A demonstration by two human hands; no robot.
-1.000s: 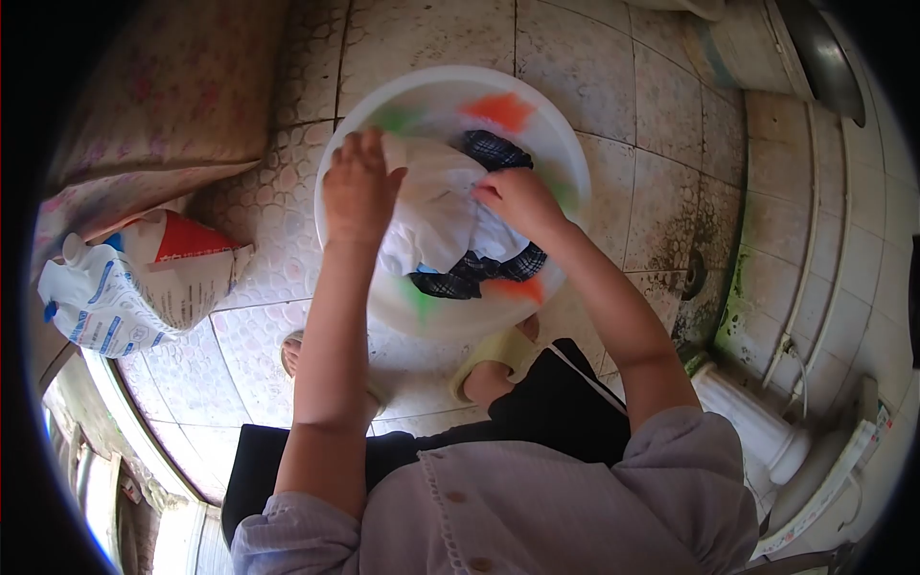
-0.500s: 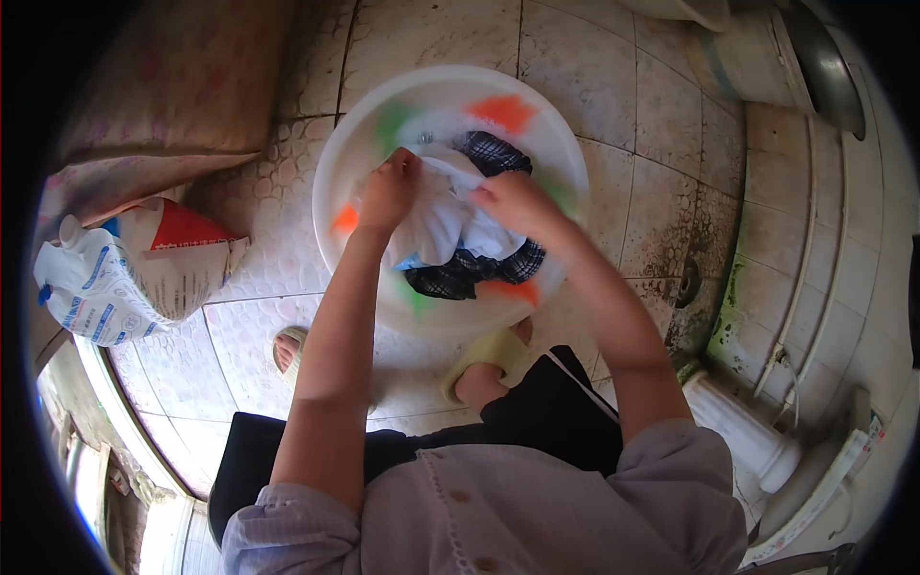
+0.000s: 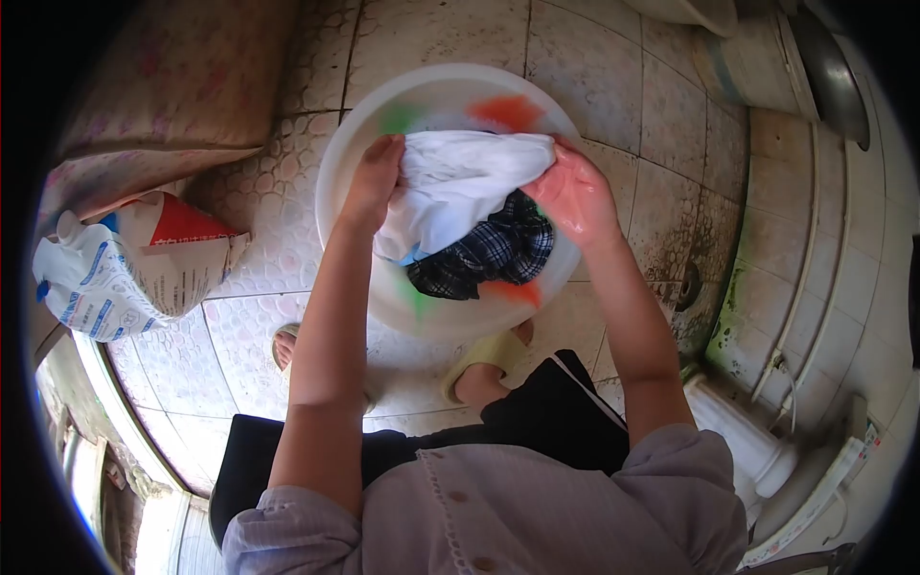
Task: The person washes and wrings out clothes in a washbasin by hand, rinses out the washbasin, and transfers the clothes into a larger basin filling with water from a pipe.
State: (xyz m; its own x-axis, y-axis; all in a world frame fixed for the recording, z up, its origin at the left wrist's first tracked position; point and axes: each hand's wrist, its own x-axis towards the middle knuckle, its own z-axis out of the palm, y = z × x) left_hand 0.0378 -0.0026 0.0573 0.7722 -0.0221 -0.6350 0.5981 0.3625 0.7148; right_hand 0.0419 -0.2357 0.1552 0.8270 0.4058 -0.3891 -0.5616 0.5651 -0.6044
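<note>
A wet white garment [image 3: 465,168] is stretched between both hands above a round white basin [image 3: 333,172] marked with red and green patches. My left hand [image 3: 377,177] is closed on the garment's left end. At the other end, my right hand [image 3: 578,195] pinches its edge with the palm turned up and wet. Below the white cloth, a dark plaid garment [image 3: 489,251] lies bunched in the basin. A small light-blue patch shows at the white cloth's lower left. The exact kind of white garment cannot be made out.
Printed plastic bags and bottles [image 3: 134,273] stand on the left of the tiled floor [image 3: 259,335]. A cloth-covered piece [image 3: 172,86] is at upper left. Pipes [image 3: 805,259] run along the right wall, near a metal bowl [image 3: 832,77]. Slippered feet [image 3: 479,369] flank the basin's near side.
The white garment, bunched before, is now spread out between the hands. My right hand has moved right and turned palm up; my left hand has shifted slightly left. More of the plaid cloth shows.
</note>
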